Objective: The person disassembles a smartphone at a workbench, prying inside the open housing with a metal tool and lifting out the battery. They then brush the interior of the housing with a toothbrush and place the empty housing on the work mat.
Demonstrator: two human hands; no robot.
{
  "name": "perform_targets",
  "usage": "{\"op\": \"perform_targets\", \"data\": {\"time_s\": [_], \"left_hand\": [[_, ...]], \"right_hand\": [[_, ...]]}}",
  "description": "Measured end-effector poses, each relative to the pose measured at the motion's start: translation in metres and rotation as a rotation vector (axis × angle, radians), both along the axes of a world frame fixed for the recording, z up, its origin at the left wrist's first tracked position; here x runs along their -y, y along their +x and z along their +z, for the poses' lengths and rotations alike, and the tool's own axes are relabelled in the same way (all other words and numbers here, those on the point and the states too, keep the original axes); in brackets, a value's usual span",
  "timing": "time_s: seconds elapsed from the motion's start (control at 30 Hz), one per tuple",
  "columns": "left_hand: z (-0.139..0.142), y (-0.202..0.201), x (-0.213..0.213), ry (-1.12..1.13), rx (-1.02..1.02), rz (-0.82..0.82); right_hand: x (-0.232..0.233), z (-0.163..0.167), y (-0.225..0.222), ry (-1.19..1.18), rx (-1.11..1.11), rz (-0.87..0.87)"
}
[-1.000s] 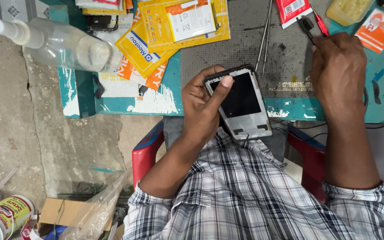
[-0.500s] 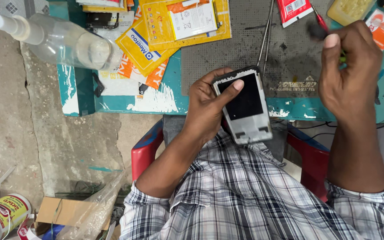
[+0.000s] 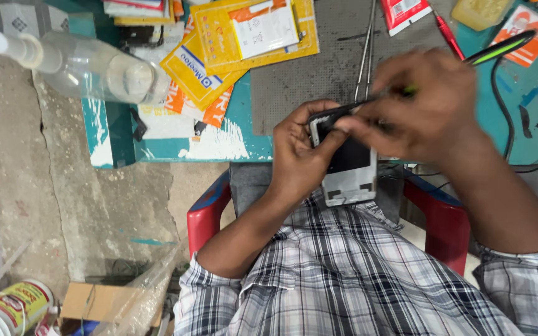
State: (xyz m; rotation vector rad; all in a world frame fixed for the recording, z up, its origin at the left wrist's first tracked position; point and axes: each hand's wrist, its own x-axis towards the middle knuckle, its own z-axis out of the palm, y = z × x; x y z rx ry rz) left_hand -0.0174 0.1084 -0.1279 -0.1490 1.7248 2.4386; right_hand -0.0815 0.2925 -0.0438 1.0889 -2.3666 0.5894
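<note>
My left hand grips a small phone frame with a dark screen and silver lower part, held over my lap at the table's near edge. My right hand holds a black and green pen-shaped tool with a cord, its tip laid across the top edge of the phone frame. The right hand is blurred by motion and covers the frame's upper right corner.
A dark grey work mat lies on the teal table, with metal tweezers, a red-handled screwdriver, yellow and orange packets and a clear plastic bottle. A red chair is under me. A tin and cardboard box stand on the floor.
My right hand picked up the corded tool from the table's far right and brought it left and down onto the phone frame's top. The left hand kept holding the frame.
</note>
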Motion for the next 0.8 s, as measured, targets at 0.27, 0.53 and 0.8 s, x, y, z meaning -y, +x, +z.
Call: {"op": "perform_targets", "data": {"time_s": [0.27, 0.53, 0.8], "left_hand": [[0.004, -0.007, -0.005, -0.043, -0.003, -0.023], [0.005, -0.010, -0.008, -0.056, 0.008, -0.022], [0.010, -0.007, -0.010, -0.092, -0.044, -0.028]], "right_hand": [[-0.011, 0.016, -0.011, 0.119, -0.017, -0.099], [-0.029, 0.001, 0.000, 0.131, -0.004, -0.106], [-0.020, -0.001, -0.004, 0.023, 0.084, -0.041]]}}
